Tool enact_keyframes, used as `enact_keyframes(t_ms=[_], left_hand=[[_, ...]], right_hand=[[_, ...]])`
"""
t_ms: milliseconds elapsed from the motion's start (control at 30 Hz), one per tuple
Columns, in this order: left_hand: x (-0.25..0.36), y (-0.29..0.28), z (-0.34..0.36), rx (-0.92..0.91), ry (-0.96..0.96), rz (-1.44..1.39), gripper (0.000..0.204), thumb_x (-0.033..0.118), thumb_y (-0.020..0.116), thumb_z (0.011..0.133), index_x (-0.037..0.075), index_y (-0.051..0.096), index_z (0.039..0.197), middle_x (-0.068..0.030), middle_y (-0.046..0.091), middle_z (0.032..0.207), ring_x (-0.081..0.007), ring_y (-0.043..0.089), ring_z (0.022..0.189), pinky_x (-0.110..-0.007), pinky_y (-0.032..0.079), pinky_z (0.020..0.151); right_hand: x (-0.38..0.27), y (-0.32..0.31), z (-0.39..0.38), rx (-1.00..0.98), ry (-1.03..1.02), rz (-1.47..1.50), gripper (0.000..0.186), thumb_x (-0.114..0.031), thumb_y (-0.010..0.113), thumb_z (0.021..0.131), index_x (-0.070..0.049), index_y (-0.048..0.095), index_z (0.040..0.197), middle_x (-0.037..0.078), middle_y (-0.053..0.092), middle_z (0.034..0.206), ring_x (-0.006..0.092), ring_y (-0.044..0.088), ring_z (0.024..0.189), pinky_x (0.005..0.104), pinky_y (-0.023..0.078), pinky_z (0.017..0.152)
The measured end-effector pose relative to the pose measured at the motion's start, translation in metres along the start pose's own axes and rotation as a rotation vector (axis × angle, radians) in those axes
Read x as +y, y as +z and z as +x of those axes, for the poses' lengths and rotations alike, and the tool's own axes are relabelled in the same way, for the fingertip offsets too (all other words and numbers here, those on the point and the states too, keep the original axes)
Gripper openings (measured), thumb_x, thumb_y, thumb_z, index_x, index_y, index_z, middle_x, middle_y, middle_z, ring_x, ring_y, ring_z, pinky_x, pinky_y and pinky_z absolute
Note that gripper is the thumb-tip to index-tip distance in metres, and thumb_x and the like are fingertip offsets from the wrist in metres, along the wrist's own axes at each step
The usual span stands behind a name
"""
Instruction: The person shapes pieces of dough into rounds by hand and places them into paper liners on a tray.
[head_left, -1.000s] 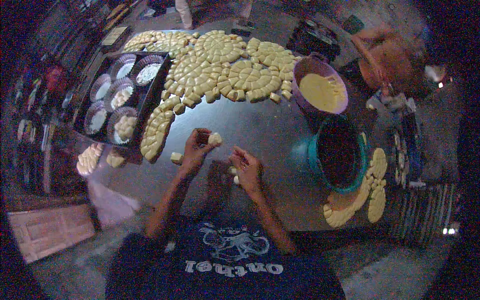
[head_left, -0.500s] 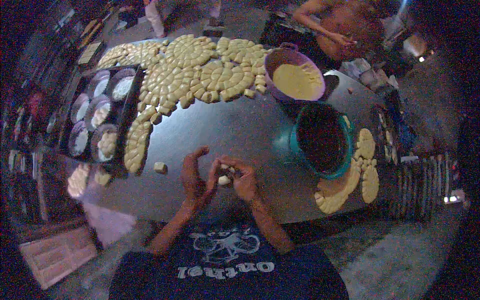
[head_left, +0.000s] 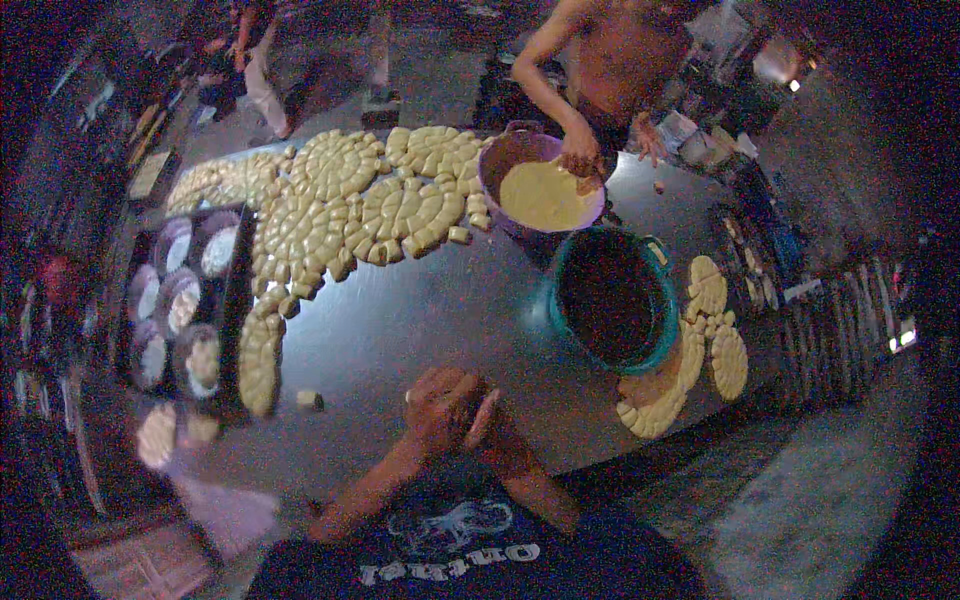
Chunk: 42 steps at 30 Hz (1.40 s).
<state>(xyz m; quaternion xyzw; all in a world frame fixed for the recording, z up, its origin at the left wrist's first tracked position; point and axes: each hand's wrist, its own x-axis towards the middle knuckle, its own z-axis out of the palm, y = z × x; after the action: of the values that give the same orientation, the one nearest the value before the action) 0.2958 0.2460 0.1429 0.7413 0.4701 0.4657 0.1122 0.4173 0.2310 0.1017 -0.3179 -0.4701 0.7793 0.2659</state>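
My left hand (head_left: pixel 437 408) and my right hand (head_left: pixel 482 430) are cupped together low over the steel table (head_left: pixel 365 330), fingers closed; whatever lies between them is hidden. A small pale dough piece (head_left: pixel 309 399) rests to their left. Cut dough rounds (head_left: pixel 362 215) cover the back left of the table, and a long dough strip (head_left: pixel 258 365) runs down beside a black tray (head_left: pixel 240 300) of paper cups, some holding pale lumps. To my hands' upper right stands a teal bucket (head_left: pixel 657 335) with a dark inside.
Across the table a co-worker's hand (head_left: pixel 580 150) reaches into a purple bowl (head_left: pixel 510 225) of yellow batter. More dough shapes (head_left: pixel 728 365) lie at the right. Another person's legs (head_left: pixel 262 95) show at the back. Slatted racks (head_left: pixel 830 350) stand beyond the right edge.
My hands have come together and lower; the dough piece seen in my left hand is now hidden. The co-worker has moved in and put a hand into the purple bowl. My view has shifted.
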Motion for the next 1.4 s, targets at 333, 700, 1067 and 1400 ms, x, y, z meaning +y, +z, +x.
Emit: enact_keyframes(t_ms=[333,700,1067,1400], left_hand=[[-0.011,-0.004,0.015,0.033,-0.674,-1.151,0.052,0.036,0.061,0.090,0.004,0.045,0.128,-0.0138,0.057,0.121,-0.0246,0.057,0.106,-0.036,0.048,0.090],[-0.077,-0.058,-0.076,0.206,-1.021,-0.733,0.018,0.016,0.063,0.089,0.002,0.062,0.100,-0.0096,0.066,0.096,-0.0192,0.061,0.094,-0.033,0.048,0.087],[-0.089,-0.104,-0.117,0.305,-1.095,-0.622,0.027,0.022,0.058,0.094,0.001,0.059,0.111,-0.0115,0.061,0.109,-0.0229,0.060,0.103,-0.036,0.048,0.091],[-0.080,-0.106,-0.089,0.243,-1.042,-0.671,0.028,0.024,0.059,0.094,0.002,0.060,0.111,-0.0114,0.057,0.118,-0.0224,0.058,0.107,-0.037,0.048,0.092]], right_hand=[[-0.074,-0.034,0.036,0.051,-0.166,0.135,0.060,-0.023,0.065,0.085,-0.007,0.044,0.138,0.003,0.058,0.124,0.0147,0.058,0.106,0.0272,0.048,0.088],[-0.163,-0.338,0.269,0.728,-0.296,-0.169,0.054,0.000,0.056,0.088,-0.008,0.044,0.140,0.008,0.055,0.129,0.0184,0.063,0.093,0.0330,0.057,0.073],[-0.153,-0.321,0.372,0.694,-0.227,-0.247,0.042,-0.002,0.055,0.089,-0.009,0.053,0.131,0.009,0.061,0.112,0.0186,0.063,0.083,0.0320,0.052,0.056],[-0.155,-0.313,0.396,0.712,-0.146,-0.256,0.037,0.000,0.055,0.089,-0.011,0.059,0.124,0.004,0.064,0.104,0.0154,0.063,0.085,0.0306,0.052,0.065]])
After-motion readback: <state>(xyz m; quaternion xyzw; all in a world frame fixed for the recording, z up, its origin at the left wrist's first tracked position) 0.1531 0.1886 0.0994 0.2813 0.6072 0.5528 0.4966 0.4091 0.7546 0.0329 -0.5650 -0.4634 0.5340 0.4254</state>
